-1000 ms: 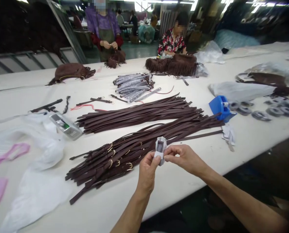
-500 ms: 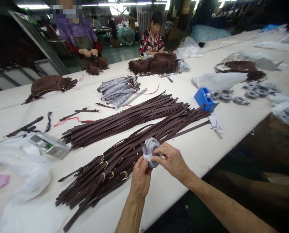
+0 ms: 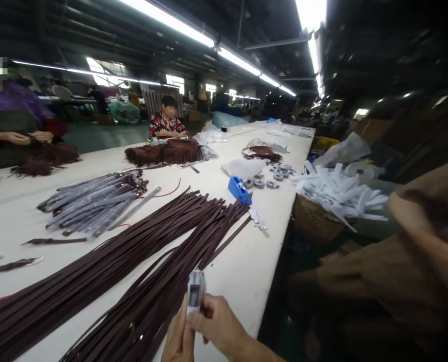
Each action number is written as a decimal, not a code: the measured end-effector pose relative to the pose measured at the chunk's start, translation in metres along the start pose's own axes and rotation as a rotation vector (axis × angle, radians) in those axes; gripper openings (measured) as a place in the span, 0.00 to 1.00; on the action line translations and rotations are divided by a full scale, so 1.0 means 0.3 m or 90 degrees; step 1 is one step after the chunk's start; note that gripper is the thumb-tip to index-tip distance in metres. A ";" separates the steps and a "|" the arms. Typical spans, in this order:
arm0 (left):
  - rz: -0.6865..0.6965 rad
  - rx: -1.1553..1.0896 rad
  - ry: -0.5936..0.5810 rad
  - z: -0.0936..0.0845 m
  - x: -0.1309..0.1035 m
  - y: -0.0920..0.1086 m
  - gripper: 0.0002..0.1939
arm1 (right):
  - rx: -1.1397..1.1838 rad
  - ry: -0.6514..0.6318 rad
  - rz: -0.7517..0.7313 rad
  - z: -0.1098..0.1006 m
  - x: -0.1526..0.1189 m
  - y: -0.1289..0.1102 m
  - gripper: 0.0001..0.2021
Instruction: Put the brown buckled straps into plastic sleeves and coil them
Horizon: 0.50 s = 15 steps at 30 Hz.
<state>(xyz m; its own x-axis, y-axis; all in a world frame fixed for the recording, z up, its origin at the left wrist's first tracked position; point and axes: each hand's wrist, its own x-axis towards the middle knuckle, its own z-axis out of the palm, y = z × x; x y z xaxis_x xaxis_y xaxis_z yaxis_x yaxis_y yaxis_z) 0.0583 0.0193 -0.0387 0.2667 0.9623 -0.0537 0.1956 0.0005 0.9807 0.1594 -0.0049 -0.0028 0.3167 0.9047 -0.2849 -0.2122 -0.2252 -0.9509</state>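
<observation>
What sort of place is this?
Probably a factory workshop: bright tube lights overhead, heaps of long brown straps on a long white table, and a person in a patterned top beyond it.

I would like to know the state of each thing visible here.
Left hand: closed on the grey roll.
Right hand: closed on it too.
Grey roll: held in both hands.
Brown straps: laid out in two long bundles.
Wrapped strips: piled up.
Blue tape dispenser: on the table, untouched.
Other grey rolls: lying loose.
White strips: heaped.
Ceiling lights: lit.

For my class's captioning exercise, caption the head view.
Left hand and right hand hold a grey bundle near straps, a blue dispenser beyond.
</observation>
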 end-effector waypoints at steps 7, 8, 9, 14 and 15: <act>0.021 0.009 -0.180 0.154 0.018 0.005 0.24 | 0.080 0.042 -0.007 -0.190 -0.003 0.047 0.22; 0.007 0.010 -0.200 0.177 0.023 0.014 0.24 | 0.093 0.023 0.014 -0.223 -0.003 0.053 0.22; -0.004 0.015 -0.214 0.200 0.028 0.027 0.25 | 0.111 0.008 0.028 -0.255 -0.004 0.058 0.21; 0.116 0.000 -0.193 0.318 0.047 0.090 0.29 | 0.256 0.035 0.009 -0.391 0.010 0.083 0.17; 0.149 0.002 -0.172 0.329 0.048 0.090 0.30 | 0.274 0.054 -0.001 -0.420 0.021 0.088 0.16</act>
<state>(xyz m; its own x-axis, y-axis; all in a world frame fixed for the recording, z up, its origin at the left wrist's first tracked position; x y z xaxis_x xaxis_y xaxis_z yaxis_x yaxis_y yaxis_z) 0.1605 0.0065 -0.0316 0.5447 0.8293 0.1245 0.1018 -0.2127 0.9718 0.2723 -0.0509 -0.0448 0.3876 0.8682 -0.3098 -0.5726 -0.0367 -0.8190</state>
